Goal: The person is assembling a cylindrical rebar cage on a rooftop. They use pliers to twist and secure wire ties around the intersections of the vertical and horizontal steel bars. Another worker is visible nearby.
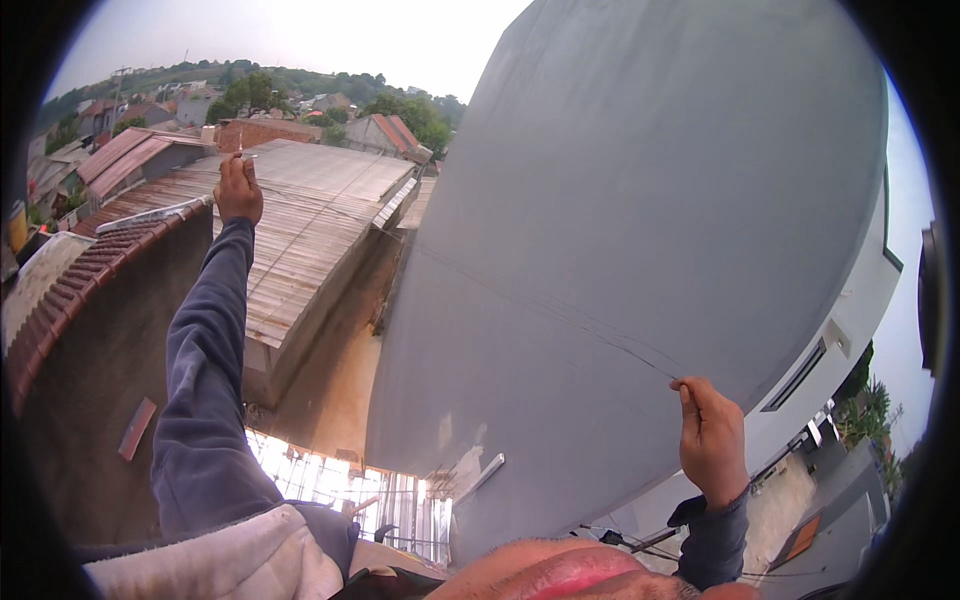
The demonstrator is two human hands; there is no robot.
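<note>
My left arm reaches far out to the upper left, and my left hand is closed in a pinch. A small, thin pale piece sticks up from its fingertips, too small to name. At the lower right, my right hand pinches a thin dark string between thumb and fingers. From there the string runs up and left in front of the grey wall. It grows faint over the roofs and seems to lead to my left hand; its far end is hard to make out.
The tall, smooth grey wall fills the middle and right. Left of it lies a corrugated metal roof, with a tiled wall top closer in. Below are metal bars in bright light. A white building edge stands beyond my right hand.
</note>
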